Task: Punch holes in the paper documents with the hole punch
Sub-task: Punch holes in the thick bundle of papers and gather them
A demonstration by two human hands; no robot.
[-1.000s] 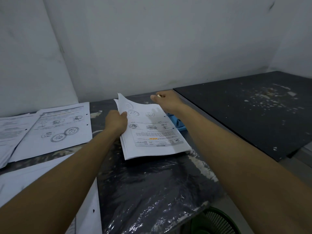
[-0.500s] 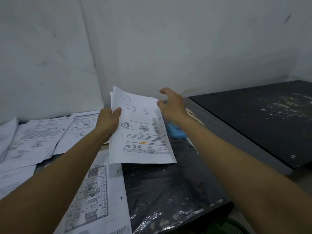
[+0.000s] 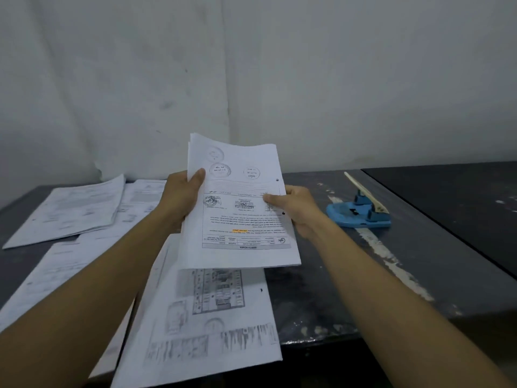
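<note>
A thin stack of printed documents (image 3: 237,219) hangs in the air above the table, with two punched holes along its right edge. My left hand (image 3: 179,197) grips the stack's left edge, thumb on top. My right hand (image 3: 296,208) pinches its right edge between the holes, thumb on the page. The blue hole punch (image 3: 359,215) with a pale lever stands on the dark table (image 3: 363,275), to the right of my right hand and apart from it.
More punched papers lie on the table: a large sheet (image 3: 212,317) under the held stack, a pile (image 3: 70,208) at the far left and others between. A black raised surface (image 3: 461,203) borders the right. A white wall stands behind.
Both hands have lifted the stack away from the hole punch and carried it left, over the other papers. My right hand, which was open by the punch, now pinches the stack's right edge.
</note>
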